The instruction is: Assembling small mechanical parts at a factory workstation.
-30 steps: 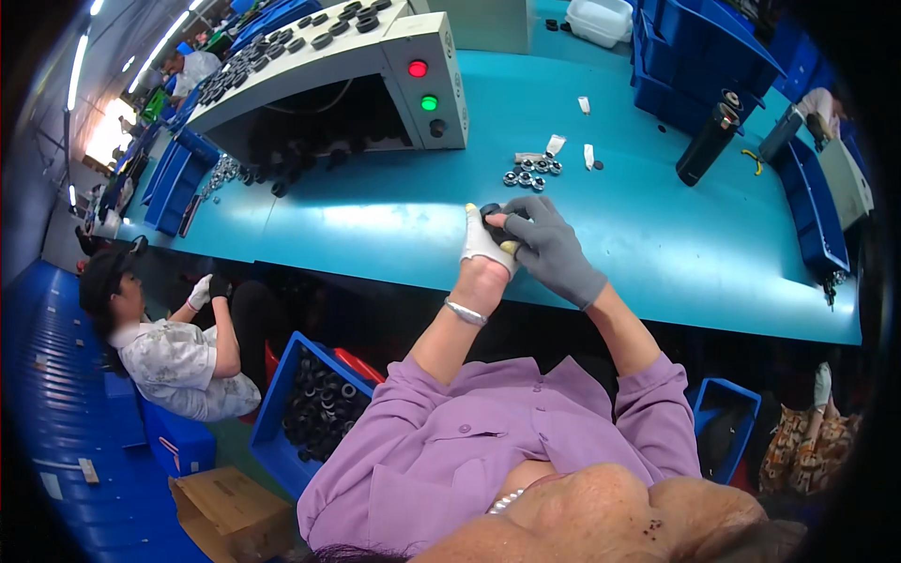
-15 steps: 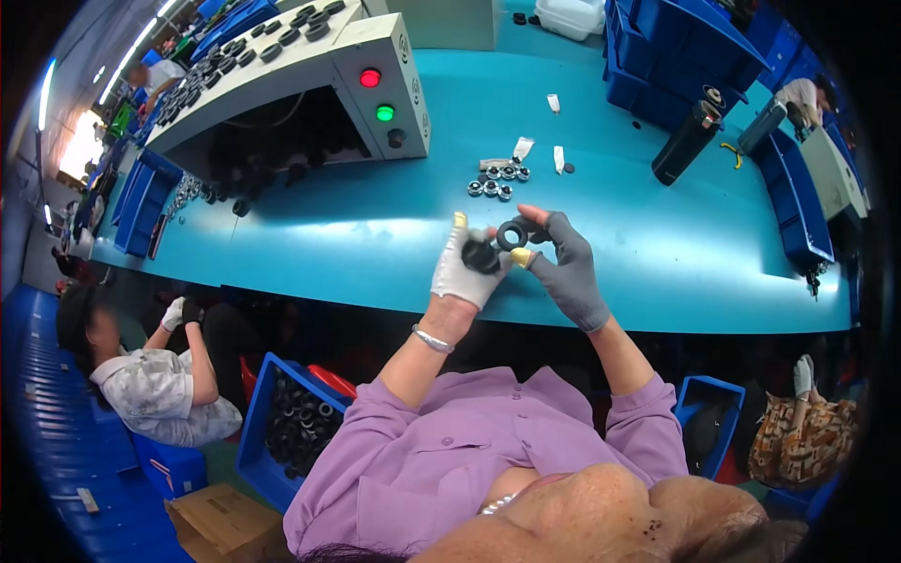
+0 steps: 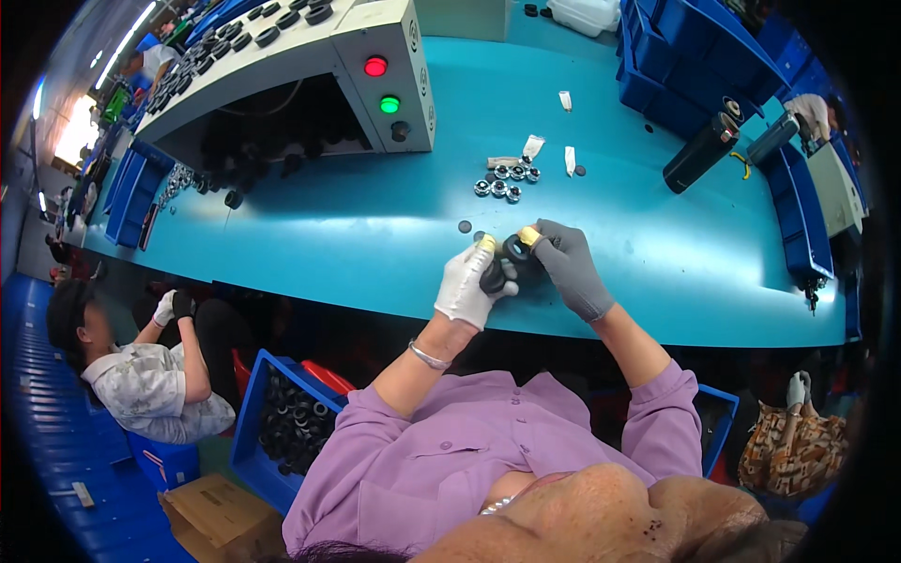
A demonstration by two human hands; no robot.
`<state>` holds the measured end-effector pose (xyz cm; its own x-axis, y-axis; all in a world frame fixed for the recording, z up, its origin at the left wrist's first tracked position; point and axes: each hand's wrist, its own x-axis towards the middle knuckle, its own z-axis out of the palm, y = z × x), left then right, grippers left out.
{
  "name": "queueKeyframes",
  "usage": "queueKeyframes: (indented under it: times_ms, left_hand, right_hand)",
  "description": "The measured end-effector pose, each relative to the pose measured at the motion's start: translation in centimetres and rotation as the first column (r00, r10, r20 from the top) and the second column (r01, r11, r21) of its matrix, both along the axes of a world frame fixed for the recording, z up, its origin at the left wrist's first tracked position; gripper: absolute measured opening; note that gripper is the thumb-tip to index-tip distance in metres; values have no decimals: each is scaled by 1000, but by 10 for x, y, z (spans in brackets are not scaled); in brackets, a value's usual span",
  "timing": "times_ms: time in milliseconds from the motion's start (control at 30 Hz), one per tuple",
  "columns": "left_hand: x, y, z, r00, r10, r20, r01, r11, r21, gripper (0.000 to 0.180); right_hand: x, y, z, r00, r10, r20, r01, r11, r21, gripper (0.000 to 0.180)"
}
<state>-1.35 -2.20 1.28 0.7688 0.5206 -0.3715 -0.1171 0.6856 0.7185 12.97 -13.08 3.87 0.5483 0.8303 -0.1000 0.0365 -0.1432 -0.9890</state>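
Observation:
My left hand (image 3: 467, 281), in a white glove with a yellow thumb tip, is closed around a black cylindrical part (image 3: 493, 277). In a grey glove, my right hand (image 3: 572, 267) pinches a black ring (image 3: 515, 248) close beside it, its yellow-covered thumb over the rim. Both hands are held just above the near edge of the turquoise table (image 3: 375, 267). Beyond my left fingertips lies a small dark disc (image 3: 465, 226), with a second dark disc (image 3: 480, 236) near it. Farther off sit several shiny silver-and-black round parts (image 3: 498, 190) in two rows.
White packets (image 3: 570, 161) lie behind the silver parts. At left stands a beige machine (image 3: 387, 131) with red and green lights and black rings on top. Right are a black flask (image 3: 694, 159) and blue bins (image 3: 671, 84). A blue crate (image 3: 246, 436) of black parts sits beside me.
My right hand has turned over the ring, which now tilts. My left fingers have closed in around the black part. Two small dark discs now show on the table beyond my left hand.

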Motion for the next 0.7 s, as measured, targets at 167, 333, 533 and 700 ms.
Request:
queueKeyframes:
  times_ms: [167, 333, 533, 700]
  left_hand:
    - [-2, 5, -12, 991, -84, 109, 107, 968, -225, 34]
    - [-5, 5, -8, 991, 19, 136, 20, 959, -282, 32]
    - [-3, -2, -10, 985, 10, 173, 52, 936, -349, 33]
    - [-8, -4, -4, 993, 41, 115, -5, 956, -293, 28]
  right_hand:
    - [2, 15, -18, 969, -19, 247, 8, 999, 47, 23]
    - [37, 43, -13, 840, -92, 535, 78, 996, 48, 22]
    - [53, 65, -42, 477, 12, 879, 45, 998, -38, 30]
    - [49, 45, -27, 786, 80, 613, -33, 996, -88, 24]
